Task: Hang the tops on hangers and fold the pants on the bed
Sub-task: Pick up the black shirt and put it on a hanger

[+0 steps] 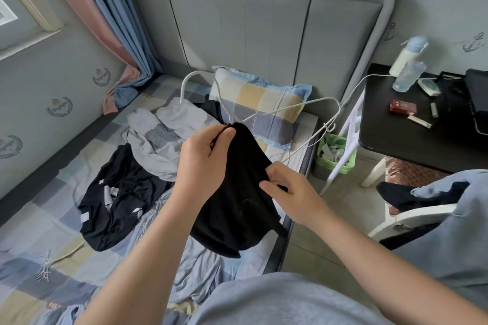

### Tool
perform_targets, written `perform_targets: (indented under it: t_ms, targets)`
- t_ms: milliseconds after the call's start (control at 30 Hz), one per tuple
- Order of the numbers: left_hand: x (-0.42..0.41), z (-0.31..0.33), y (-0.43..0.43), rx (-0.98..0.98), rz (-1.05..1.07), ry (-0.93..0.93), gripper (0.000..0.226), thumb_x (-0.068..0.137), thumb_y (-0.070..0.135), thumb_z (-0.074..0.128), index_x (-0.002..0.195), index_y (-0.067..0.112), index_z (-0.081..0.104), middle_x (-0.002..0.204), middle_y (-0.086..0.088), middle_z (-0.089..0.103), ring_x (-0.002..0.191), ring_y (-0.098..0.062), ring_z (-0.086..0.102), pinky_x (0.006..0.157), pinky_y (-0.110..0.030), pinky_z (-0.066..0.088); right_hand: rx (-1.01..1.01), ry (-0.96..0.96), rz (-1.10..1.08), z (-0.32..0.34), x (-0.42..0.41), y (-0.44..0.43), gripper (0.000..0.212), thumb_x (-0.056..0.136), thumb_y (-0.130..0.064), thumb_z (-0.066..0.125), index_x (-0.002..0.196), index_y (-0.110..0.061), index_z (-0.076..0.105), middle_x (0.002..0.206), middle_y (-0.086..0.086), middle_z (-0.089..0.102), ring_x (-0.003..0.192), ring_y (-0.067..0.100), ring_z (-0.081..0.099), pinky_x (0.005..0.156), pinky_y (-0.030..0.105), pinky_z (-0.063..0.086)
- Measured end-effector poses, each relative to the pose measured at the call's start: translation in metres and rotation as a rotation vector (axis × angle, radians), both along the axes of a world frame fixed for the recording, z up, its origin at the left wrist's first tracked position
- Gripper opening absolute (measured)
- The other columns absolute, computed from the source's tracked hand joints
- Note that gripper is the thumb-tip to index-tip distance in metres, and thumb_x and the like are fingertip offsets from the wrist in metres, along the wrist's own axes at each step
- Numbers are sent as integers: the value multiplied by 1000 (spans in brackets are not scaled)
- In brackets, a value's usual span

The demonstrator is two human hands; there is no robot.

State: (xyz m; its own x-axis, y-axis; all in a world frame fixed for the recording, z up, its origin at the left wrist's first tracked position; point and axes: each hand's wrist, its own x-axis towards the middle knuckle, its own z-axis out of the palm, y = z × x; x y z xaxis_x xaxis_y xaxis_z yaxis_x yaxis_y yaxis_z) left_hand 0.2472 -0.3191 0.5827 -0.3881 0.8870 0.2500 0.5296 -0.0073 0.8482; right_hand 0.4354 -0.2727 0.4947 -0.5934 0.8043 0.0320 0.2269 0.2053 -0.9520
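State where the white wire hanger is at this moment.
In the head view the white wire hanger is held up at centre frame, above the bed and in front of the checked pillow, with the left hand pinching its neck together with the black top.

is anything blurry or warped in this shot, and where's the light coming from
Head view: wide-angle bending curves the headboard and wall edges; the bottle on the black table looks smeared; soft daylight from the window at left, no harsh glare or shadows.
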Motion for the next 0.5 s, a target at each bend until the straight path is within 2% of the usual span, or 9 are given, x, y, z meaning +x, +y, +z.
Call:
perform_targets:
  t_ms: [67,200,267,300,367,433,500]
  targets:
    - [1,-2,-2,-25,-29,15,34,102,31,55,83,3,62,65,-19,46,54,-21,35,51,-31,27,-20,-78,55,-4,4,3,30,87,-45,60,94,-17,59,91,7,64,90,25,63,90,47,51]
    - [-5,1,-6,-47,-88,12,30,101,33,56,86,10,67,67,-20,52,52,-16,37,49,-27,28,-139,-322,221,-11,21,18,28,85,-48,65,108,-33,72,104,-14,73,100,0,66,93,33,52]
    - [-14,6,-9,-39,-104,42,22,100,35,57,87,24,71,69,-15,59,51,-19,44,47,-24,32,-70,-496,235,-20,32,28,26,83,-52,65,99,-33,72,94,-24,70,92,-11,60,93,30,45]
    - [-20,9,-11,-38,-109,66,20,99,36,57,88,31,72,68,-11,62,53,-21,49,47,-24,35,-2,-592,219,-25,38,33,23,83,-53,64,91,-33,70,84,-28,67,87,-12,57,95,31,41]
    - [-34,12,-14,-69,-135,121,18,98,42,56,88,39,70,69,-10,63,59,-25,55,49,-26,39,115,-747,184,-35,50,41,15,87,-55,63,85,-41,60,75,-26,62,85,-1,46,103,31,29]
    - [-48,12,-17,-139,-161,169,19,96,48,54,89,41,69,71,-10,65,62,-27,58,54,-32,45,158,-799,132,-38,62,49,6,94,-53,57,94,-47,55,85,-18,62,87,8,35,110,29,14]
    - [-58,10,-20,-214,-187,177,27,94,56,52,90,36,70,74,-13,64,57,-26,56,52,-34,46,239,-794,117,-36,70,56,15,101,-42,51,86,-47,52,83,-17,60,87,3,46,117,35,10]
